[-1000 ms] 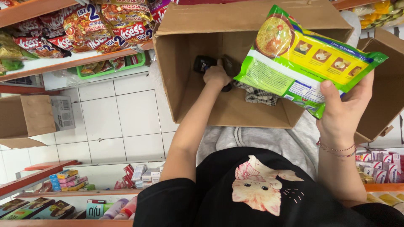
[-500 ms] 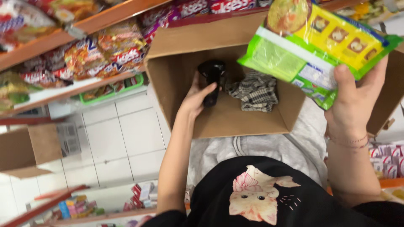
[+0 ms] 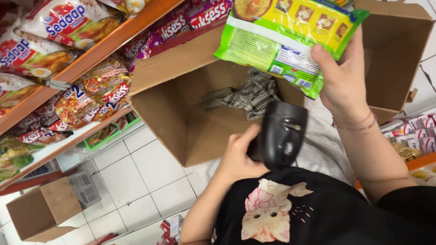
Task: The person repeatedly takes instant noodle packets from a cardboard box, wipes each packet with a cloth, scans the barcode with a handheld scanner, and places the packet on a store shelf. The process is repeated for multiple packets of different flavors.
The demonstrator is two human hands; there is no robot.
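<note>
Two hands work above an open cardboard box (image 3: 181,118) that sits on the person's lap. The right hand (image 3: 345,81) is raised at the upper right, wrist bent back, thumb over the front and fingers behind, clamped on the lower edge of a flat green and yellow noodle pack (image 3: 281,31). The pack is tilted, with a white label patch near the thumb and a row of small picture squares along its yellow band. The left hand (image 3: 238,152) comes up from the lower middle, forearm angled, fingers wrapped tight around the grip of a black scanner (image 3: 281,134). The scanner's head points up toward the pack, just below it and not touching. Inside the box a checked grey cloth (image 3: 256,93) lies bunched against the far wall.

On the left, slanted orange shelves (image 3: 91,50) carry red, yellow and purple noodle packets (image 3: 95,97), crowded and overlapping. A green tray (image 3: 111,136) shows under the lower shelf. A smaller brown box (image 3: 43,213) stands open on the white floor tiles (image 3: 136,181) at the lower left. Small red and white cartons (image 3: 420,134) line the right edge.
</note>
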